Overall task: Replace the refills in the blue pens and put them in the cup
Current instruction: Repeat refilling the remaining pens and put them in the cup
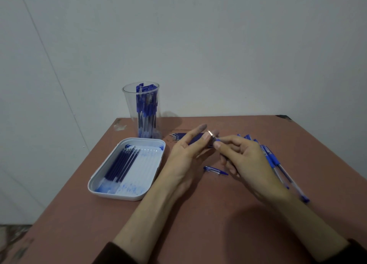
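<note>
**Twisting the pen tip squarely**

Head view: my right hand [244, 158] pinches the blue pen [216, 140] above the table [198, 224]. My left hand [188, 150] has near-straight fingers at its tip, grip unclear. I'd steady the barrel and turn gently. The cup [141, 112] waits beyond the tray [139, 139].

My left hand [184, 154] covers most of the loose refills [175, 137] lying behind it; only their tips show. The small silvery piece [211, 133] pinched at its fingertips is too blurred to name. My right hand [244, 158] curls round a pen [217, 140], hiding all but its blue end, and overlaps the row of pens [275, 161] at right. Pens in the cup [129, 104] overlap beyond counting. The frame's bottom and right edges cut the surface [198, 214].
</note>
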Available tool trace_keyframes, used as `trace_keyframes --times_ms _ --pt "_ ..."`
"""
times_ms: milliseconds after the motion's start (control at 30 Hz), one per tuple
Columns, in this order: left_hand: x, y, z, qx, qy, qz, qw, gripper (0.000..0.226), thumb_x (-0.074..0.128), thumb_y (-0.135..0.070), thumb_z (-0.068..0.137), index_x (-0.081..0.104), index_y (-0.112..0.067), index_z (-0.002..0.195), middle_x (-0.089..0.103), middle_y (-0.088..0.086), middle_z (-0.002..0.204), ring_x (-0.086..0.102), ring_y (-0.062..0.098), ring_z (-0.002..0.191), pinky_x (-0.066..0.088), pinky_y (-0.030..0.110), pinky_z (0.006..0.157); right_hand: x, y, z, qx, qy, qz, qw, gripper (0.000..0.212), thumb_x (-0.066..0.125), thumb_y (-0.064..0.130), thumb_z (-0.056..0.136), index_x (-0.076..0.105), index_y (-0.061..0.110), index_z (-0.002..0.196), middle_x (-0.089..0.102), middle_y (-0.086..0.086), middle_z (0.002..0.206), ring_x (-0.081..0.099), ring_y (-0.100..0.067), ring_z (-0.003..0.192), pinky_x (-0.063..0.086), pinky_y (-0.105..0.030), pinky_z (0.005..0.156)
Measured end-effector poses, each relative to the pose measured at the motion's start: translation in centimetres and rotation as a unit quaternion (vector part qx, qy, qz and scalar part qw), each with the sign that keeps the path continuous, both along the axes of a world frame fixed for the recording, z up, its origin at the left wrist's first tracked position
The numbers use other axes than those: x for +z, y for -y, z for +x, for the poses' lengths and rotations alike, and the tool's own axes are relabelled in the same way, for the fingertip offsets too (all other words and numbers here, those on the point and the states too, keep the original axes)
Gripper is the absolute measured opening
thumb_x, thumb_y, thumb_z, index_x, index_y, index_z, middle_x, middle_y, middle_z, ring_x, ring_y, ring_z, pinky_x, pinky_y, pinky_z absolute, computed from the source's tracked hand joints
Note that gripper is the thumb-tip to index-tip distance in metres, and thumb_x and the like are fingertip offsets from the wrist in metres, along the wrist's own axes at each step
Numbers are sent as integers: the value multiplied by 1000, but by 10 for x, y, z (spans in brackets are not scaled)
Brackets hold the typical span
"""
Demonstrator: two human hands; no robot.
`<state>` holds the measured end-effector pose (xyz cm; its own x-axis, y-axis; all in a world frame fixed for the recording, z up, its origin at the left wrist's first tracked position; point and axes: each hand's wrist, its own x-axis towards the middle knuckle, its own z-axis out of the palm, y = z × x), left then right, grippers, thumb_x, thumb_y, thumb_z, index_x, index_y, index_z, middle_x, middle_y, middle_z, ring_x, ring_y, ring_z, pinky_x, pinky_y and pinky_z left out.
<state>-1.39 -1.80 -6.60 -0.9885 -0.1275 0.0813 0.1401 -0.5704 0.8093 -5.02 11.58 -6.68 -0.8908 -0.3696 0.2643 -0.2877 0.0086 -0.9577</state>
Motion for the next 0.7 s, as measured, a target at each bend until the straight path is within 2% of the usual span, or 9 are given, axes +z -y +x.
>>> trace_keyframes --times_ms 100,167,267,333,367,433,500,633,700 --pt "0 4 0 10 -9 -24 1000 38 60 -10 84 56 -9 121 71 12 108 67 21 101 55 23 84 -1 -3 -5 -58 -50 22 997 11 63 24 88 69 20 95 56 -2 56 44 -4 41 34 -18 43" --pt "-1 7 0 19 -13 -38 999 32 57 -4 87 57 -9 118 72 11 104 69 19 95 55 22 77 0 -5 -4 -73 -80 31 994 9 64 24 87 70 22 94 58 1 57 50 -4 45 37 -16 47" --pt "-3 7 1 23 -27 -55 998 33 59 0 85 60 -12 115 72 7 107 68 20 95 56 27 84 -1 -2 -1 -75 -135 59 986 8 67 23 84 70 28 90 63 1 61 58 -21 56 48 -31 54" --pt "-4 6 0 34 -35 -77 996 33 60 2 84 61 -12 114 73 8 103 69 18 93 55 27 87 -1 0 2 -75 -170 83 979 10 69 23 83 70 31 89 61 4 59 56 -28 58 47 -36 56" --pt "-4 6 0 43 -36 -88 995 32 61 2 83 62 -12 112 73 8 100 69 17 91 55 25 85 -2 0 2 -75 -182 90 976 10 69 23 83 70 31 89 59 5 58 52 -26 54 44 -34 54" --pt "-4 6 -1 65 -28 -97 993 28 64 2 82 65 -13 106 74 7 91 69 16 85 55 22 79 -3 -2 2 -77 -215 113 967 10 69 25 83 70 30 91 53 9 53 43 -12 46 37 -22 47" --pt "-5 6 -1 81 -14 -108 991 23 67 -1 80 68 -12 101 74 5 85 69 15 82 55 22 78 -4 -3 1 -98 -265 164 945 12 68 29 82 70 27 94 49 15 49 45 -6 49 33 -14 48" --pt "-8 6 -1 115 9 -180 977 6 72 -12 79 72 -15 84 73 0 79 67 12 79 52 24 79 -6 -4 0 -120 -319 228 912 17 67 33 82 69 26 97 57 18 59 51 -2 54 39 -18 52" --pt "-8 7 -1 120 20 -198 973 5 74 -18 77 72 -15 80 72 1 76 66 12 78 50 26 78 -6 -4 0 -122 -335 240 903 16 67 33 83 69 28 97 63 16 68 51 2 55 43 -19 54"
